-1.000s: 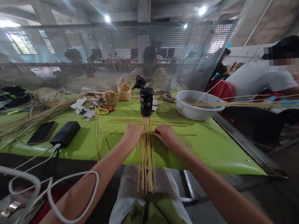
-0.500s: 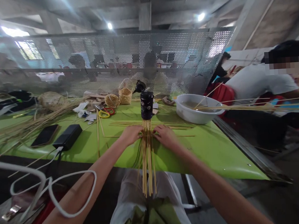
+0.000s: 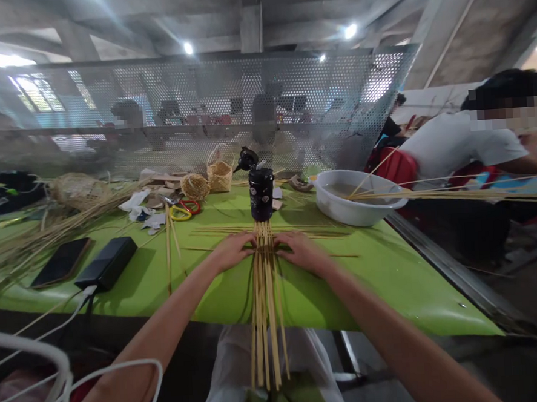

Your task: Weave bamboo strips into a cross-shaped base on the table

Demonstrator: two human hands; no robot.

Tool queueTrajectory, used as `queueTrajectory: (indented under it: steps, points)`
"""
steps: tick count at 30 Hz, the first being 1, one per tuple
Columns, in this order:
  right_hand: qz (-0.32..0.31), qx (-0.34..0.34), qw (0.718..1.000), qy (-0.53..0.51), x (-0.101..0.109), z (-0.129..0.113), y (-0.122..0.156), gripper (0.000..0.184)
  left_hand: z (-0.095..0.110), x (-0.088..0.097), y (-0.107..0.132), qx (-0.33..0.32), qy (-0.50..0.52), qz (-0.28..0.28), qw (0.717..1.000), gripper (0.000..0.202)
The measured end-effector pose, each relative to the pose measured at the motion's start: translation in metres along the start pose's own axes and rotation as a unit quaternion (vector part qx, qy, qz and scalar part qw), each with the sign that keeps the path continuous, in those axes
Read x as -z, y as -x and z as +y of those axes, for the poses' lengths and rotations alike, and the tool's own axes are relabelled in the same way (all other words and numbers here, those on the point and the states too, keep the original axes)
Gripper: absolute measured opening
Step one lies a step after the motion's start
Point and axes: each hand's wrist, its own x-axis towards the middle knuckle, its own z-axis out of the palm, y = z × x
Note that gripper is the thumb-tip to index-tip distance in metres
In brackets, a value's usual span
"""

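Note:
A bundle of long, pale bamboo strips (image 3: pixel 271 310) runs from under a black bottle (image 3: pixel 261 195) toward my lap, its near ends hanging past the table edge. Thin cross strips are woven through it near the bottle. My left hand (image 3: pixel 235 250) is at the left side of the bundle, thumb and fingers closed on the strips at the crossing. Opposite it, my right hand (image 3: pixel 296 251) grips the right side with bent fingers. A thin crosswise strip (image 3: pixel 344 256) sticks out past my right hand. More loose strips (image 3: pixel 316 229) lie across the table behind both hands.
A white basin (image 3: pixel 360 207) of water with strips stands at right, near a seated person (image 3: pixel 469 143). Scissors (image 3: pixel 180 212), small woven baskets (image 3: pixel 220 176), a phone (image 3: pixel 62 262) and a black power brick (image 3: pixel 106 263) lie leftward. A white cable (image 3: pixel 124 364) loops by my left arm.
The view has shifted slightly, so the strips reach lower in the picture. Both hands stay at the sides of the bundle, with little visible movement.

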Motion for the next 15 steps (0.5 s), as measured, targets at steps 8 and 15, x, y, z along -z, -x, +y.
queueTrajectory:
  steps: [8,15]
  points:
    - [0.003,0.005,1.0,-0.011,-0.004,0.004,-0.004,0.016,-0.008,-0.011,0.006,0.024,0.045,0.039,0.998,0.025]
    - [0.009,-0.029,0.999,0.042,-0.009,0.007,-0.012,0.005,-0.007,-0.009,-0.003,0.067,0.033,0.041,0.996,0.007]
